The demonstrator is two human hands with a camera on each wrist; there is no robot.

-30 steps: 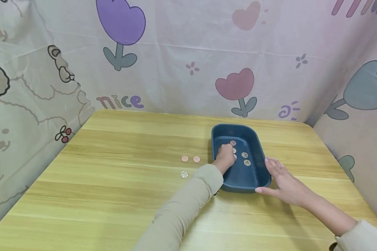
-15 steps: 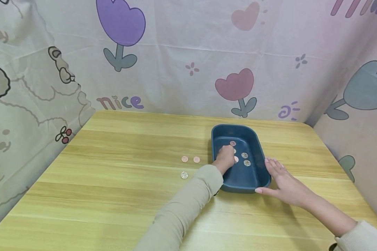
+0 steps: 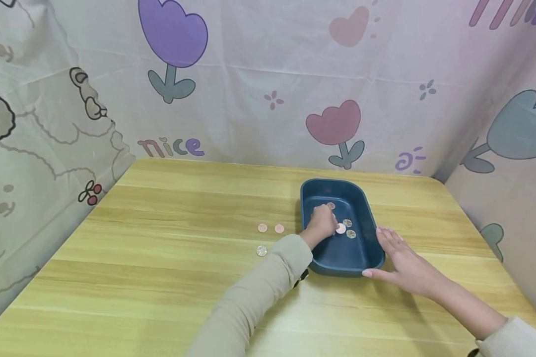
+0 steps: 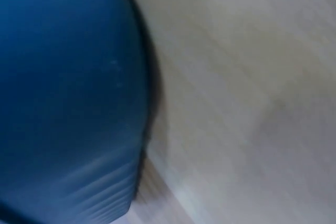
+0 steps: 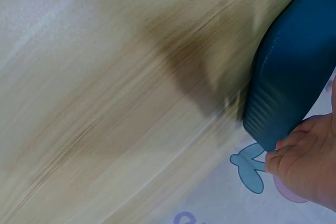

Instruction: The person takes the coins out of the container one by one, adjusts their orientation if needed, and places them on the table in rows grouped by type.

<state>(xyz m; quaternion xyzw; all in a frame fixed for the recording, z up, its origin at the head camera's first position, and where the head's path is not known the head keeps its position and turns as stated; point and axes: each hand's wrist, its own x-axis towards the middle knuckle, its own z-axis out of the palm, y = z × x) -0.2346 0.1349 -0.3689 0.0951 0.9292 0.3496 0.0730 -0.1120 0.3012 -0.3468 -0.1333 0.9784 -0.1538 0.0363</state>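
A deep blue rectangular box (image 3: 343,255) stands on the wooden table. My left hand (image 3: 322,221) reaches over its left rim, fingers curled downward inside. At those fingertips a bright copper coin (image 3: 341,228) shows, its left edge at the fingers. Two silvery coins, an upper coin (image 3: 347,223) and a lower coin (image 3: 351,234), lie just right of it, and a coppery coin (image 3: 331,206) lies farther back. My right hand (image 3: 406,260) rests its extended fingers on the box's right wall, thumb at the front corner. The left wrist view shows only the box's outer wall (image 4: 73,87) and table.
Left of the box, two copper coins, a left one (image 3: 262,228) and a right one (image 3: 279,228), lie on the table (image 3: 161,258). A silvery coin (image 3: 261,251) lies nearer the front. A printed cloth (image 3: 250,99) hangs behind the table and along both sides.
The copper coin at my left fingertips has come into fuller view and shifted right. My left forearm has drawn slightly left. The right hand keeps its place on the box.
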